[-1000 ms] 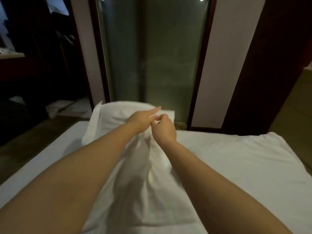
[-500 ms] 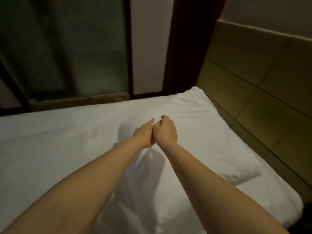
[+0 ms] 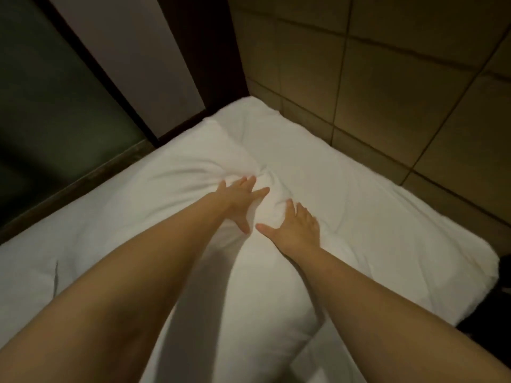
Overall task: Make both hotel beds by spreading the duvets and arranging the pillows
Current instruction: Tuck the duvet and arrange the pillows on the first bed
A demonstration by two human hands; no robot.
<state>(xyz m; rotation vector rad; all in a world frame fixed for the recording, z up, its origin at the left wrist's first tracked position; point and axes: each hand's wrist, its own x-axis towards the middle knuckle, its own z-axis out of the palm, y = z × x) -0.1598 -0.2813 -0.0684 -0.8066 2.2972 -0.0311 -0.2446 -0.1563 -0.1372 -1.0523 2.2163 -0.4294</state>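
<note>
A white pillow [image 3: 276,286] lies lengthwise under my forearms, on top of another white pillow [image 3: 373,205] that lies along the headboard. My left hand [image 3: 240,200] presses flat on the near pillow's far end with fingers spread. My right hand [image 3: 296,228] presses beside it, thumb stretched left, fingers straight. The fabric bunches into creases just beyond my fingertips. The white bed sheet [image 3: 69,239] spreads to the left. No duvet is in view.
A tan panelled headboard [image 3: 401,92] rises behind the pillows at the right. A dark glass panel [image 3: 49,87] and a dark door frame [image 3: 201,51] stand past the bed's far edge. Dark floor [image 3: 486,313] shows beyond the bed's right edge.
The view has swung right toward the headboard. My hands, held together over the pillow before, have parted and now press flat on it with fingers spread.
</note>
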